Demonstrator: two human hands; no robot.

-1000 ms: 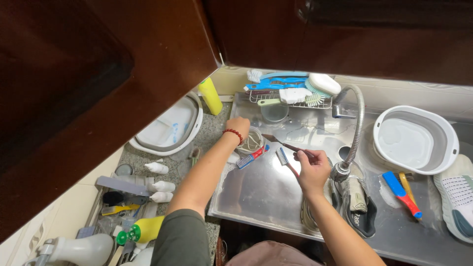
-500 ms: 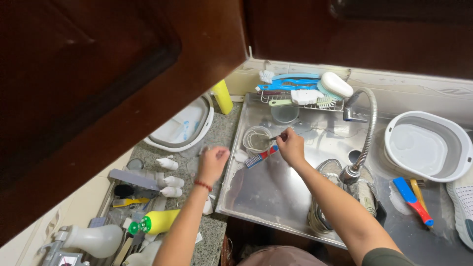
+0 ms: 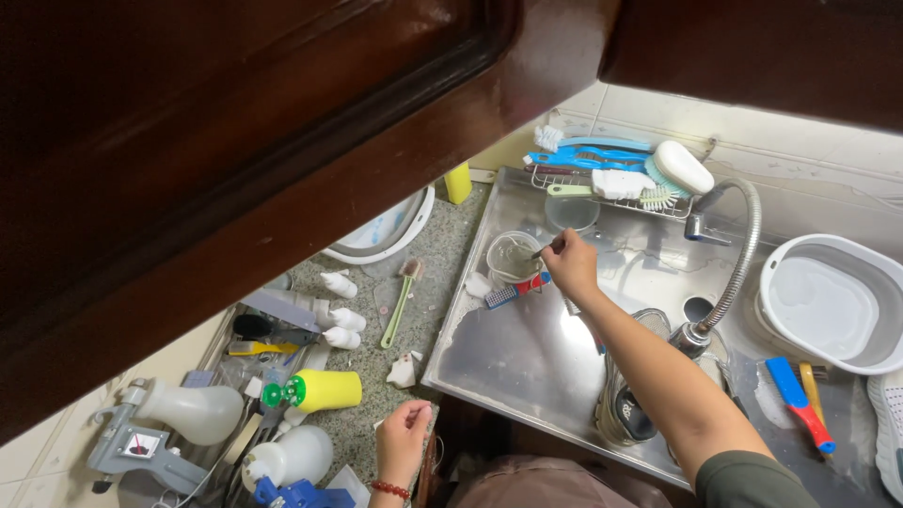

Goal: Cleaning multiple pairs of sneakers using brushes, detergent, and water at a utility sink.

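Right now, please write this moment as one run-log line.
right hand: holds brush in clear cup | left hand: empty, at counter edge

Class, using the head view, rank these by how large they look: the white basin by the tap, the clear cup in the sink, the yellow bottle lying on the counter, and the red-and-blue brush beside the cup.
1. White basin, clearly largest.
2. Yellow bottle; it lies nearer the camera, so its lead over the cup is unsure.
3. Clear cup.
4. Red-and-blue brush, slimmest.

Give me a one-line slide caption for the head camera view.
Right hand dips a thin brush into a clear plastic cup on the steel sink tray.
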